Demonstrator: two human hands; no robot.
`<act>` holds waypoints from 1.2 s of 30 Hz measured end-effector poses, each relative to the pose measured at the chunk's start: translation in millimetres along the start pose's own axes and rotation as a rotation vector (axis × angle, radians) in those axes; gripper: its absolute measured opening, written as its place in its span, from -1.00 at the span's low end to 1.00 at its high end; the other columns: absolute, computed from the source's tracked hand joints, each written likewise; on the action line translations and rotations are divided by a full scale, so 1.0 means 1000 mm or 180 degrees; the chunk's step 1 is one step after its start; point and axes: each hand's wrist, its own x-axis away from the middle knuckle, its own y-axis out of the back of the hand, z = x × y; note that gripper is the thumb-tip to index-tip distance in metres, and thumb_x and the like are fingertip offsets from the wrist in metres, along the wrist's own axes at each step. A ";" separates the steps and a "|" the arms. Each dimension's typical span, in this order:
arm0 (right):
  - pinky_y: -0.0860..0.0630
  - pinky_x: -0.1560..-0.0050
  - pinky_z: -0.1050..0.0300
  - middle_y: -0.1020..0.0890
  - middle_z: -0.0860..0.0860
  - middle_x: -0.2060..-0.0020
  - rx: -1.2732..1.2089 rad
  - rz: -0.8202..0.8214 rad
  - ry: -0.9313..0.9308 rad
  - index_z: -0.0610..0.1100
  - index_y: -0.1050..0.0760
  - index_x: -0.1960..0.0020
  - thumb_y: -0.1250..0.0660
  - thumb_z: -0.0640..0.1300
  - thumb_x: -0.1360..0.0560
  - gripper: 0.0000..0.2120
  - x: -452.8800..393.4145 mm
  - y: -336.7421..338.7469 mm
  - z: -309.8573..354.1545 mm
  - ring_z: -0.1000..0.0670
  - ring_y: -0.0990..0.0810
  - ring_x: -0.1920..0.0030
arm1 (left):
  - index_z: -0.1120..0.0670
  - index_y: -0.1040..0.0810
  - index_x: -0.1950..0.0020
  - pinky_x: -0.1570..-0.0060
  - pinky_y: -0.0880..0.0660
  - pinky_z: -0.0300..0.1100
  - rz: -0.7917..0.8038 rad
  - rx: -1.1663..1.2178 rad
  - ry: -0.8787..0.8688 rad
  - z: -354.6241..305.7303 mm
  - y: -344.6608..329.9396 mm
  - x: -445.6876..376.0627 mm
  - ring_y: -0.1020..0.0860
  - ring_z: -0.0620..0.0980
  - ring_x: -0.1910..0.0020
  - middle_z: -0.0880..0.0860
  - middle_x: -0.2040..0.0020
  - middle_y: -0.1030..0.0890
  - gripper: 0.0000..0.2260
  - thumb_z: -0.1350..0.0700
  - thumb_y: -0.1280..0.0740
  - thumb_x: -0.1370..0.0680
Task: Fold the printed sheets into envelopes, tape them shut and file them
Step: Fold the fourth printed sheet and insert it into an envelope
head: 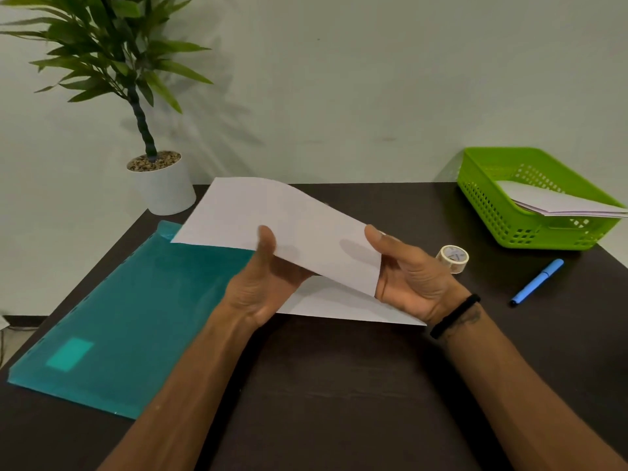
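Both hands, left hand [261, 280] and right hand [407, 277], pinch a white sheet [289, 219]; green basket [503, 212] holds folded papers [557, 202].

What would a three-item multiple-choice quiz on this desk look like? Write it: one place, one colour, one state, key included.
1. The tape roll lies:
A. in the basket
B. on the table by the right hand
C. on the folder

2. The pen is:
A. red
B. black
C. blue

3. The sheet is:
A. held up by both hands
B. flat on the table
C. taped shut

Key: B, it sits on the table beside the right hand; C, its barrel is blue; A, the left hand and right hand pinch it.
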 end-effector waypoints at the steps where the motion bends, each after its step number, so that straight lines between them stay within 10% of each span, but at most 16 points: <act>1: -0.59 -0.33 -0.07 -0.58 -0.17 -0.41 -0.0074 0.0067 -0.0041 -0.12 -0.56 -0.46 -0.70 -0.10 -0.32 -0.26 -0.002 -0.001 -0.002 -0.15 -0.63 -0.33 | 0.01 -0.42 -0.54 -0.53 -0.22 0.36 0.0045 -0.0120 0.0051 0.004 -0.002 0.000 -0.39 0.24 -0.53 0.20 -0.52 -0.45 -0.04 -0.27 -0.65 -0.21; 9: -0.70 -0.11 0.00 -0.70 -0.20 -0.21 0.0020 -0.0320 -0.0164 -0.16 -0.73 -0.20 -0.74 -0.07 -0.19 -0.40 -0.001 -0.008 -0.004 -0.14 -0.73 -0.17 | -0.19 -0.13 -0.65 -0.42 -0.43 0.26 -0.0324 -0.0366 -0.0041 0.006 -0.012 0.002 -0.42 0.19 -0.52 0.09 -0.54 -0.45 0.19 -0.36 -0.62 -0.13; 17: -0.50 -0.42 -0.09 -0.62 -0.20 -0.37 0.0624 -0.0433 -0.0333 -0.18 -0.55 -0.45 -0.44 -0.13 -0.53 -0.51 -0.006 -0.005 -0.004 -0.16 -0.61 -0.36 | -0.09 -0.26 -0.60 -0.40 -0.43 0.29 -0.0820 -0.0022 -0.0352 -0.007 -0.001 -0.001 -0.49 0.25 -0.45 0.13 -0.48 -0.52 0.25 -0.53 -0.48 0.03; 27: -0.63 -0.25 0.02 -0.70 -0.18 -0.23 0.0249 -0.0847 -0.0121 -0.20 -0.73 -0.19 -0.39 -0.12 -0.54 -0.71 -0.008 -0.009 -0.004 -0.09 -0.72 -0.16 | -0.26 -0.62 -0.28 -0.51 -0.27 0.34 -0.0722 -0.0313 -0.0409 -0.013 -0.004 0.002 -0.49 0.24 -0.45 0.15 -0.46 -0.54 -0.20 -0.43 -0.60 -0.06; 36: -0.64 -0.23 0.01 -0.67 -0.22 -0.28 0.0407 -0.0955 -0.0216 -0.27 -0.57 -0.37 -0.42 -0.25 -0.49 -0.55 -0.013 0.003 -0.005 -0.18 -0.63 -0.34 | -0.10 -0.27 -0.55 -0.46 -0.33 0.36 -0.1009 0.0058 -0.0637 -0.030 0.013 0.004 -0.52 0.29 -0.41 0.17 -0.45 -0.54 0.19 -0.46 -0.57 -0.01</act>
